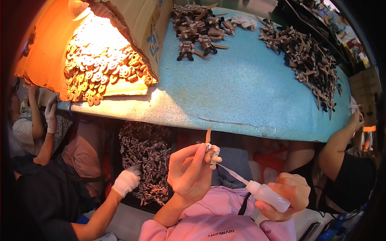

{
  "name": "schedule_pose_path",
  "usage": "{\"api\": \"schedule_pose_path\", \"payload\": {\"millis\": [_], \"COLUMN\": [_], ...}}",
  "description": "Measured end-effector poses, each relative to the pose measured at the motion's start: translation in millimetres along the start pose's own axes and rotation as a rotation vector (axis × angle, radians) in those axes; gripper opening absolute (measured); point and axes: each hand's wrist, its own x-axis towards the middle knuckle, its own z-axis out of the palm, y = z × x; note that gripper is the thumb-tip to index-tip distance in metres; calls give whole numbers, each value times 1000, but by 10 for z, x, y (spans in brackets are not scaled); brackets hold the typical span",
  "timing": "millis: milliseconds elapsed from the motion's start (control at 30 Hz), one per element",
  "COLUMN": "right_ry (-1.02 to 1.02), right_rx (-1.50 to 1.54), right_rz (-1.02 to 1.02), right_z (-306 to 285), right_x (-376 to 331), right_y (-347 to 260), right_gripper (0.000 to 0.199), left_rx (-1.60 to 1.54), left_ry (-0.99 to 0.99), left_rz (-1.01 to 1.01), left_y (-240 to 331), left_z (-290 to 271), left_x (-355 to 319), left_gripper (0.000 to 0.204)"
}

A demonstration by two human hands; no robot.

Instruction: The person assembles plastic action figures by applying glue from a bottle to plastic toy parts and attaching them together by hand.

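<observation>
Between the thumb and fingers of my left hand [189,170] is a small figurine [212,155], pale and brown, with a thin tan blade-like piece [208,134] sticking up from it. My right hand [287,195] grips a translucent white squeeze bottle [267,197], tilted toward the figurine. The bottle's long narrow nozzle [233,174] reaches the lower part of the figurine, and its tip seems to touch or nearly touch it. Both hands are held above my lap, in front of the table edge.
A blue-topped table [241,88] lies ahead, with figurine piles at the back [197,26] and right [311,60]. At left, a lit cardboard box [150,40] holds many small round pieces [104,60]. A co-worker's gloved hand [128,180] touches a bin of small parts [144,150]. Another person's arm [339,144] is at right.
</observation>
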Motion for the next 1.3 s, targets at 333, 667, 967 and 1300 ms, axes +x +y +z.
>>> {"api": "schedule_pose_path", "payload": {"millis": [333, 667, 967, 1300], "right_ry": [8, -17, -62, 296], "right_rx": [69, 117, 41, 341], "right_rz": [-95, -101, 74, 63], "right_z": [5, -23, -77, 83], "right_x": [47, 46, -128, -35], "right_y": [82, 101, 54, 161], "right_gripper": [39, 37, 49, 34], "left_rx": [-1, 3, -31, -183], "left_ry": [-5, -9, 21, 0], "left_rz": [-6, -15, -100, -164], "left_y": [12, 11, 14, -13], "left_z": [14, 10, 19, 5], "left_x": [1, 5, -32, -61], "left_gripper": [37, 35, 34, 30]}}
